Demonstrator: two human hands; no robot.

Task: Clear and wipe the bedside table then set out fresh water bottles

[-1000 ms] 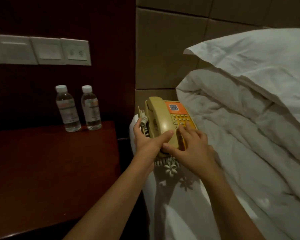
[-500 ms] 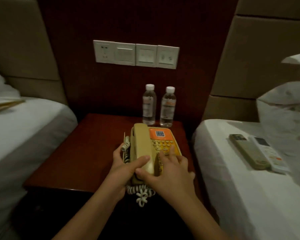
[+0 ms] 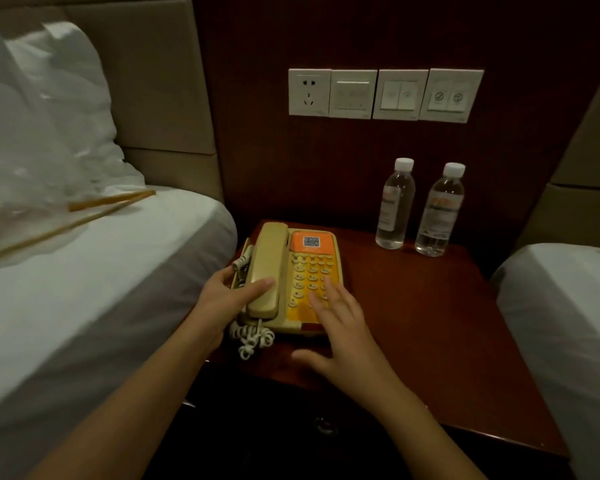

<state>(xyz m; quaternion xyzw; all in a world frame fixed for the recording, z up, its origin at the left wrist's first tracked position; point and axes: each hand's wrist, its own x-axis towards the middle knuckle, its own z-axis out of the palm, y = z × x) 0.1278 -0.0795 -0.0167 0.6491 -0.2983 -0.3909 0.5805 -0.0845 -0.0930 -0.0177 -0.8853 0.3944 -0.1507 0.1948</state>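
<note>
Nearly done, by the look: beige corded telephone with orange keypad (image 3: 284, 278) on dark red wooden tabletop (image 3: 430, 323), near its left edge; two clear plastic water bottles (image 3: 395, 206) upright at back edge. Left hand (image 3: 227, 296) holding handset side, thumb on top; right hand (image 3: 340, 327) spread flat, fingers (image 3: 329, 289) over keypad, gripping nothing.

dim room | dark wood wall panel (image 3: 257, 98) — switch plates (image 3: 385, 95) | white beds (image 3: 101, 271)

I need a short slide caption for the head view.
Both hands set a beige telephone on the bedside table.
</note>
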